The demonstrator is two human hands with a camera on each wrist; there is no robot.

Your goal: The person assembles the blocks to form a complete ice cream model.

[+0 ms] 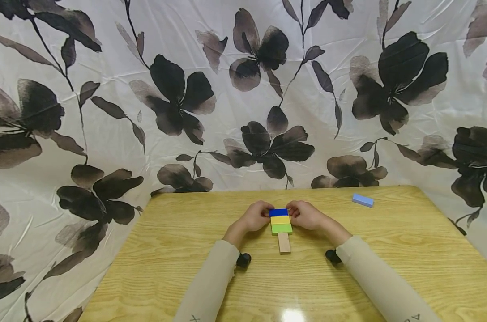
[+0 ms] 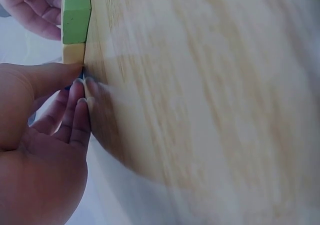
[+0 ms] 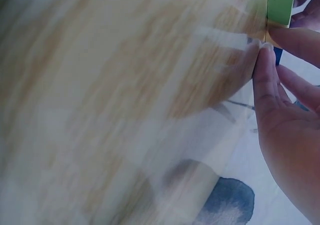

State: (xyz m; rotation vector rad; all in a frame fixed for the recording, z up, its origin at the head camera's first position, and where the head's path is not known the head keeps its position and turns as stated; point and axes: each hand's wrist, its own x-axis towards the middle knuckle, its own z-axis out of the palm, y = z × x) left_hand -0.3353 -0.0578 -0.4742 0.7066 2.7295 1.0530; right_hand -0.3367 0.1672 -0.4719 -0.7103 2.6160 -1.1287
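Observation:
Four blocks lie in a line on the wooden table: a dark blue block (image 1: 278, 212) farthest away, then a yellow block (image 1: 280, 220), a green block (image 1: 281, 228) and a plain wood block (image 1: 284, 243) pointing toward the person. The first three lie crosswise, touching along their long sides. My left hand (image 1: 257, 217) (image 2: 40, 145) pinches the left end of the blue block with thumb and fingers. At its right end my right hand (image 1: 307, 216) (image 3: 295, 135) does likewise; blue (image 3: 278, 56) shows between its thumb and fingers. The green block (image 2: 76, 16) (image 3: 281, 4) stays untouched.
A light blue block (image 1: 363, 200) lies alone near the table's far right edge. Behind the wooden table (image 1: 179, 250) hangs a white cloth (image 1: 223, 107) with dark flowers. Black wrist devices (image 1: 244, 260) (image 1: 333, 256) sit under both forearms.

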